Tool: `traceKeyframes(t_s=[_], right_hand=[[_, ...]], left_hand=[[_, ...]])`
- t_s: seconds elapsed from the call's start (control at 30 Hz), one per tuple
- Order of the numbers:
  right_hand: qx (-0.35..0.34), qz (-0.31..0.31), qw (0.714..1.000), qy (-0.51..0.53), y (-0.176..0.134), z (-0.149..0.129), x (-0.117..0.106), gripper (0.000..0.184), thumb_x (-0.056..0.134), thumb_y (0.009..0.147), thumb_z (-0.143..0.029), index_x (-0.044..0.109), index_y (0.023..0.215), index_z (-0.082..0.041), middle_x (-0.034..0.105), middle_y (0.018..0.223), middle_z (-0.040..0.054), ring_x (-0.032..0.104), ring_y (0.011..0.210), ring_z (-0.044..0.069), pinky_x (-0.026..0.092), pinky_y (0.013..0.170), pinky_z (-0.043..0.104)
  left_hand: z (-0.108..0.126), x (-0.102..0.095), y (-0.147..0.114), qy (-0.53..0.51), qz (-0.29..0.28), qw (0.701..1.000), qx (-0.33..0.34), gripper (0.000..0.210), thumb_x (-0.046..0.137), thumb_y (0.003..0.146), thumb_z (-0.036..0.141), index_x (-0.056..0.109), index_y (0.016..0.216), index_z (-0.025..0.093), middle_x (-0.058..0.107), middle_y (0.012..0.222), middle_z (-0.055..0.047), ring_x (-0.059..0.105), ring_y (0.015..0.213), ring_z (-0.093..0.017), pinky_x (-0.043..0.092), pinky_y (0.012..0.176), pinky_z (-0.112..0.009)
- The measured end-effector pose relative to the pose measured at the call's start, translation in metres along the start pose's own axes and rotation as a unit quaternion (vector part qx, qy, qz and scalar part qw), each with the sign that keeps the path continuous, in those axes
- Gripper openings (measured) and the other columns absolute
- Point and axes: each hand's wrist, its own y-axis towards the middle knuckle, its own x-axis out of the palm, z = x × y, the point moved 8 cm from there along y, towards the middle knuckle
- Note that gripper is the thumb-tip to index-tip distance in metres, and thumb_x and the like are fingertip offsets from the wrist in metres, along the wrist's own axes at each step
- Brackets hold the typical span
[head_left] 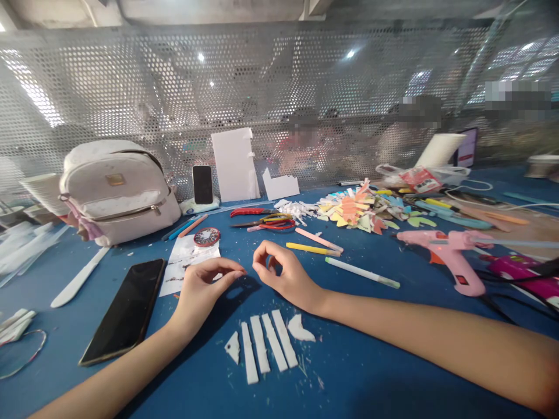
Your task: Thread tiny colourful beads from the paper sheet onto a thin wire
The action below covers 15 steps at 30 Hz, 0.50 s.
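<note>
My left hand point(205, 284) hovers above the table by a sheet of paper, thumb and fingertips pinched together. Facing it, my right hand point(290, 279) has its fingers curled round to the thumb, also in a pinch. Anything between either set of fingertips is too small or hidden to make out. A small gap separates the two hands. Below them lie several white foam strips point(275, 342), side by side. At their left is a white triangular piece point(233, 347) with a dark dot; at their right lies a white notched piece point(301, 329).
Left stand a backpack point(117, 192), a phone point(126, 311) and a white plastic knife point(81, 276). Scissors point(279, 223), pliers point(248, 212), markers point(362, 272) and a pile of foam scraps point(353, 206) lie beyond. A pink glue gun point(449, 250) with cables is right.
</note>
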Motion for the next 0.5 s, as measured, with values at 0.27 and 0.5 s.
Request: traceKeyframes(t_s=[0.27,0.5], right_hand=[[0.002,-0.016,1.000,0.000,-0.0005,0.0033,0.0023,0.006,0.053,0.090,-0.018,0.054,0.084,-0.019,0.055,0.081,-0.0002,0.052,0.072,0.013,0.039,0.058,0.023],[0.008,-0.049,0.999,-0.001,0.0003,0.0047,0.0092,0.002,0.059,0.087,-0.020,0.059,0.086,-0.019,0.060,0.085,0.0001,0.053,0.070,0.012,0.040,0.055,0.021]], left_hand=[[0.0006,-0.0037,0.0009,-0.008,0.027,1.000,0.008,0.007,0.074,0.078,0.025,0.075,0.076,0.019,0.075,0.076,-0.001,0.067,0.073,-0.016,0.052,0.071,-0.023],[0.0022,-0.0003,-0.0003,0.000,0.004,1.000,0.018,0.006,0.073,0.079,0.024,0.073,0.076,0.020,0.073,0.076,-0.001,0.066,0.072,-0.016,0.052,0.070,-0.024]])
